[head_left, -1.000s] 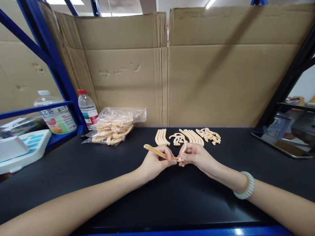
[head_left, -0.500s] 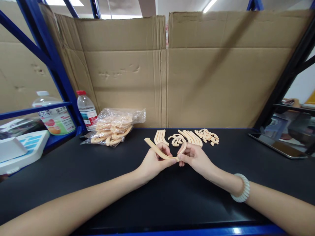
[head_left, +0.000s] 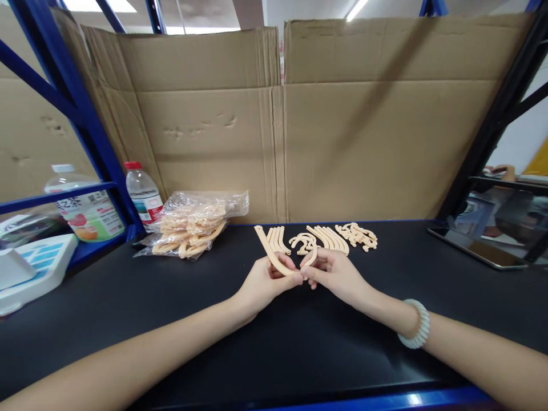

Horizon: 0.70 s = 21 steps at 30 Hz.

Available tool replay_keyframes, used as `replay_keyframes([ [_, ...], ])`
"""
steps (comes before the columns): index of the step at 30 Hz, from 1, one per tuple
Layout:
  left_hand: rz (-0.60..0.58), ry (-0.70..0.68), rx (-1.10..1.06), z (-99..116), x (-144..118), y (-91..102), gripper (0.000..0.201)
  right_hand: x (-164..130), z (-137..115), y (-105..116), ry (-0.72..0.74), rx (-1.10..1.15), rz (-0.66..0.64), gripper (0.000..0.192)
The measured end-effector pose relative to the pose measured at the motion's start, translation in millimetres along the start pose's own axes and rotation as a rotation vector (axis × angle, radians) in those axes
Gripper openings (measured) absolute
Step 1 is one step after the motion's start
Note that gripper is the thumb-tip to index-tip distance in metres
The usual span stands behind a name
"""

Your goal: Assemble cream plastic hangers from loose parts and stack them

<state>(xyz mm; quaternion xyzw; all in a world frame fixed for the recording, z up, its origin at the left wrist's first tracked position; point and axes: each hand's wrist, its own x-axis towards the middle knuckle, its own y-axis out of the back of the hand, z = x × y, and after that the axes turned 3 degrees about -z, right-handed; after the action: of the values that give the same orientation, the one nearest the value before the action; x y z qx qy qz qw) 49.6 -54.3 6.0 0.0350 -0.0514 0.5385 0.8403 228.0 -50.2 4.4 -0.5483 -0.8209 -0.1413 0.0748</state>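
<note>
My left hand is closed on a long, pale cream curved strip, whose free end points up and to the left. A shorter, hooked cream piece is pinched in my right hand. The two pieces meet between my fingertips, low over the black table; the fingers hide how they join. Just behind my hands lie several matching long strips, another group of strips, some curved pieces and a heap of small knobbed pieces.
Clear plastic bags of cream parts are piled at the back left, beside a red-capped bottle. A larger bottle and a white-and-blue device stand farther left. A flat tablet-like object lies at the right. Cardboard walls the back.
The long strip's free end has tilted more upright. Both hands still hold their pieces together at the fingertips. The whole view has shifted slightly.
</note>
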Motion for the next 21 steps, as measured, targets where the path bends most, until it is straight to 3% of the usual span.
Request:
replay_keyframes([
  [4,0.053,0.042,-0.098,2.0,1.6,1.3,0.029,10.2,-7.3,30.0,0.028,-0.121,0.041,0.030],
  [7,0.091,0.090,-0.215,4.6,2.8,1.5,0.030,17.9,-6.5,60.9,0.177,-0.530,0.103,0.019],
  [10,0.120,0.133,-0.281,7.2,3.2,1.0,0.033,22.5,2.4,81.2,0.299,-0.993,-0.006,0.012],
  [12,0.130,0.145,-0.298,8.7,2.9,0.6,0.033,24.7,10.6,85.8,0.329,-1.168,-0.074,0.016],
  [16,0.133,0.145,-0.315,9.8,1.9,0.3,0.030,29.1,23.8,84.3,0.318,-1.296,-0.078,0.021],
  [21,0.125,0.129,-0.337,7.8,2.6,1.7,0.026,34.8,29.5,84.9,0.330,-1.245,-0.059,0.019],
])
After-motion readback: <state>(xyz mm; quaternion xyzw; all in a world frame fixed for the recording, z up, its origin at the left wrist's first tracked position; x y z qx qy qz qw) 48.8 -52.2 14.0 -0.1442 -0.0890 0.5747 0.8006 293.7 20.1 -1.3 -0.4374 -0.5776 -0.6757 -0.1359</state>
